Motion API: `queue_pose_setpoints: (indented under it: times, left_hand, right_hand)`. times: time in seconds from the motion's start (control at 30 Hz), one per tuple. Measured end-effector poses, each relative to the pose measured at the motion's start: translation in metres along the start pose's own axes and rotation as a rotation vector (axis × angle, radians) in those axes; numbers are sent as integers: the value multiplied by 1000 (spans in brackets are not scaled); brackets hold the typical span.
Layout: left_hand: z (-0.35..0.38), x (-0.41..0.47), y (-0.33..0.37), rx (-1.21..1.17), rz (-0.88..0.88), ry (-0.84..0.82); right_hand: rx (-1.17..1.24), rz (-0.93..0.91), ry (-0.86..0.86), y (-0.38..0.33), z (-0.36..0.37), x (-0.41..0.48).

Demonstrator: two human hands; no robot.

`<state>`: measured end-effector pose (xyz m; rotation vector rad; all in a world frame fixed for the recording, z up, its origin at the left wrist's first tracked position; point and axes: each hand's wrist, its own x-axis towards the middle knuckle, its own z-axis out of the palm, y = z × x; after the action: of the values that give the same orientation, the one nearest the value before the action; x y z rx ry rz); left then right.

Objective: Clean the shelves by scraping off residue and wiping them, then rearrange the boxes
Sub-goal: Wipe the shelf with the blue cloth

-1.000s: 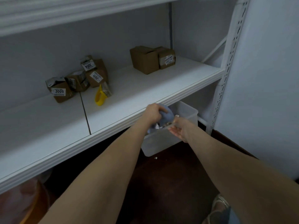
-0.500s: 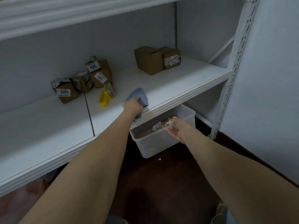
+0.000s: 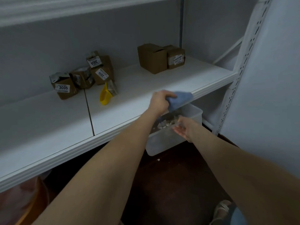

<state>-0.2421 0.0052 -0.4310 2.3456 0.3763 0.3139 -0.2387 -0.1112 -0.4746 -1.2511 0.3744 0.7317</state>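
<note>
My left hand (image 3: 159, 101) grips a blue cloth (image 3: 179, 99) at the front edge of the white shelf (image 3: 126, 114). Below the shelf edge, my right hand (image 3: 185, 129) is cupped, palm up, at the rim of a clear plastic bin (image 3: 164, 143) holding pale scraps; it holds nothing that I can see. A yellow scraper (image 3: 104, 95) lies on the shelf near several small labelled brown boxes (image 3: 64, 88). Two more brown boxes (image 3: 152, 58) stand at the back right.
The perforated white upright (image 3: 233, 88) of the rack stands at the right, with a white wall panel (image 3: 272, 95) beside it. The floor below is dark brown. An orange object (image 3: 32, 202) sits under the shelf at the lower left. Another shelf runs overhead.
My left hand lifted the cloth from the bin up to the shelf, then swept it rightward along the front edge. My right hand stayed at the bin's rim.
</note>
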Motion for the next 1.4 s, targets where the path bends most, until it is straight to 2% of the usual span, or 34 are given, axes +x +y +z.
queue_pose_setpoints:
  times: [0.07, 0.1, 0.2, 0.37, 0.43, 0.5, 0.57, 0.63, 0.77, 0.83, 0.9, 0.97, 1.03, 1.13, 1.2, 1.27, 1.4]
  left_hand:
    - [-14, 9, -9, 28, -79, 159]
    - [-17, 13, -16, 71, -127, 181]
    - [-9, 8, -24, 167, -205, 63]
    - [0, 5, 3, 3, -120, -104]
    - [-4, 10, 12, -112, -124, -39]
    - [-10, 18, 16, -165, -145, 106]
    - [-19, 27, 15, -84, -118, 234]
    - [-27, 39, 10, -11, -101, 247]
    - [-19, 56, -12, 448, -135, 35]
    - [-7, 53, -10, 497, 1, 123]
    - [8, 45, 6, 371, 182, 207]
    - [31, 36, 23, 253, 279, 107]
    - [58, 30, 30, 253, 297, -97]
    - [102, 29, 17, 405, 196, -372]
    - [125, 34, 3, 520, 87, -452]
    - [139, 40, -9, 549, -56, -432]
    - [172, 40, -40, 526, -345, -255]
  right_hand:
    - [-16, 26, 15, -2, -3, -1]
    - [-27, 37, 24, -2, -5, 2]
    - [-30, 55, 34, -3, -5, 3]
    - [-6, 34, 38, -5, -6, 2]
    - [-1, 50, 31, -7, -8, 2]
    - [-15, 55, 28, -8, -15, 5]
    - [-30, 58, 35, -10, -18, 10]
    - [-35, 62, 37, -13, -18, 14]
    - [-38, 67, 44, -12, -21, 28]
    - [-29, 83, 50, -11, -23, 35]
    - [-21, 100, 60, -8, -29, 46]
    - [-14, 107, 75, -3, -33, 56]
    - [27, 103, 94, 5, -40, 68]
    - [70, 110, 111, 15, -59, 89]
    - [103, 144, 154, 21, -79, 100]
    - [148, 172, 188, 25, -98, 111]
    - [251, 208, 245, 34, -139, 141]
